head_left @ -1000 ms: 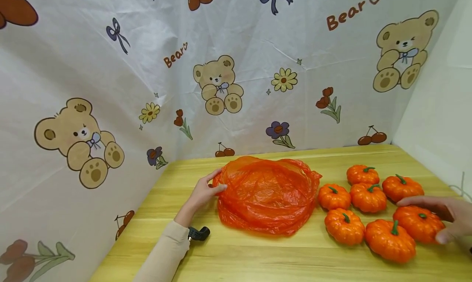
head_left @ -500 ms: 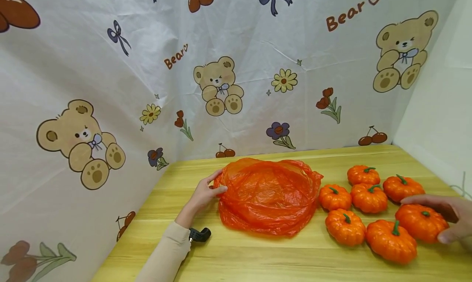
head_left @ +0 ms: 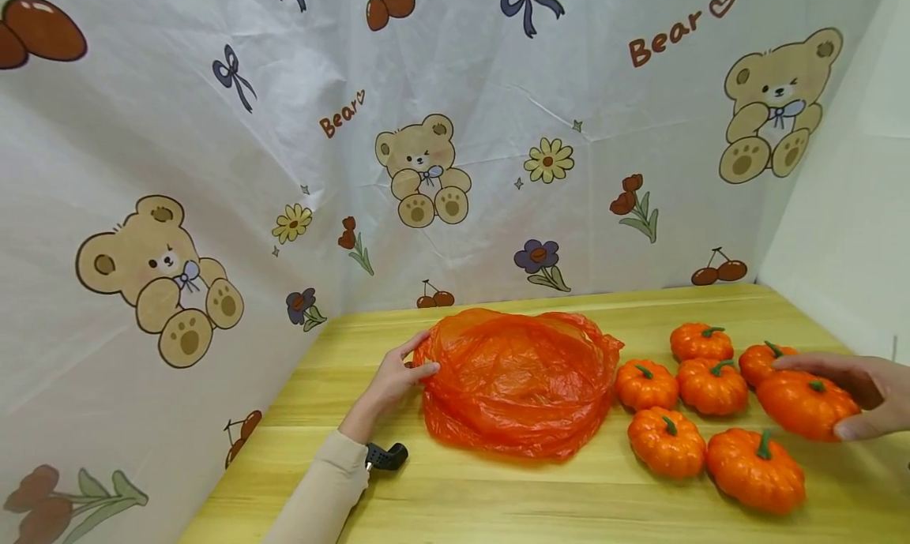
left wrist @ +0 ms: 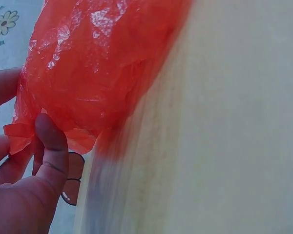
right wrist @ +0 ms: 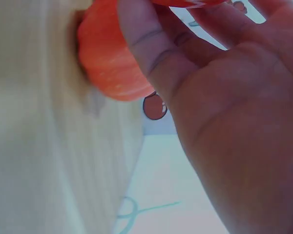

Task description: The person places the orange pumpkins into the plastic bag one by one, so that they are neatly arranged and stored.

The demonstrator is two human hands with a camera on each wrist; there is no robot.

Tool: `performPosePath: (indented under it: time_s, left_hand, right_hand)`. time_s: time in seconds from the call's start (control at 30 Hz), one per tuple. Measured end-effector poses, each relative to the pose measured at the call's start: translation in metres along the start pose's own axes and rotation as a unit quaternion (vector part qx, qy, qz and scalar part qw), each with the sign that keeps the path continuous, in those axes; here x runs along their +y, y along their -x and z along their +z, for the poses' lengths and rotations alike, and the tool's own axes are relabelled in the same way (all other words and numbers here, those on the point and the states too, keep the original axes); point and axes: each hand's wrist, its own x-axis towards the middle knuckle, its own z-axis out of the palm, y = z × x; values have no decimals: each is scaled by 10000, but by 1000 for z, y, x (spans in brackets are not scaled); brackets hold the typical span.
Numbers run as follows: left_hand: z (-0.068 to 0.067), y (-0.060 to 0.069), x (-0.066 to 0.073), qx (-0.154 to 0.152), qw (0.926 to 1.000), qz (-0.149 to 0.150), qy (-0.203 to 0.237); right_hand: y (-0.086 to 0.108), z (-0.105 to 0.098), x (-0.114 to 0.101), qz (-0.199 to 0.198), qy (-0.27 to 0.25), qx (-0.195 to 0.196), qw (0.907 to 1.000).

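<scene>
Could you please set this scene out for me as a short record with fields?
Surface: pale wooden table
Backdrop: white sheet printed with bears, bows, flowers and cherries
Container: thin orange-red plastic bag, lying on the table
Left hand: holds the bag at its left edge
Right hand: grips one orange pumpkin
Other pumpkins: six, on the table to the right of the bag
Stems: green

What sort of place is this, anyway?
Probably a small staged tabletop corner, perhaps for filming, though I can't be sure. A bear-print sheet forms a backdrop behind a wood-grain table, where glossy pumpkins are grouped beside an orange-red plastic bag.
</scene>
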Motion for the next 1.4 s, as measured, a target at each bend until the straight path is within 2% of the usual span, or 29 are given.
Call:
performPosePath:
  time_s: [0.1, 0.2, 0.3, 0.43, 0.57, 0.73, 0.87, 1.07, 1.27, 1.4]
  left_hand:
    - [1, 1, -1, -10, 9999, -62, 89]
    - [1, 1, -1, -52, 9998, -63, 187]
    - [2, 1, 0, -99, 9994, -66, 311]
    - [3, 2, 0, -169, 9989, -86, 429]
    - [3, 1, -1, -216, 9988, -84, 441]
    - [3, 0, -3, -236, 9984, -58, 506]
    - [3, 0, -2, -253, 9978, -71, 601]
    - [4, 0, 0, -282, 9963, -60, 806]
    - [3, 1, -1, -243, 9966, -134, 772]
    - [3, 1, -2, -233, 9969, -153, 734]
  right_hand:
    - [-9, -3, -8, 164, -59, 69, 9998]
    - [-18, -6, -16, 239, 167, 161, 9994]
    - [-28, -9, -26, 733, 558, 414, 9949]
    - [-41, -12, -38, 1524, 1057, 503, 9814]
    - [-57, -15, -46, 2128, 1017, 370, 9711]
    - [-77, -17, -56, 2196, 621, 364, 9729]
    - [-92, -15, -64, 2129, 612, 527, 9737]
    - [-112, -13, -75, 2033, 907, 798, 9716]
    - [-132, -11, -87, 2077, 1350, 772, 9657]
    - [-146, -6, -95, 2146, 1299, 738, 9652]
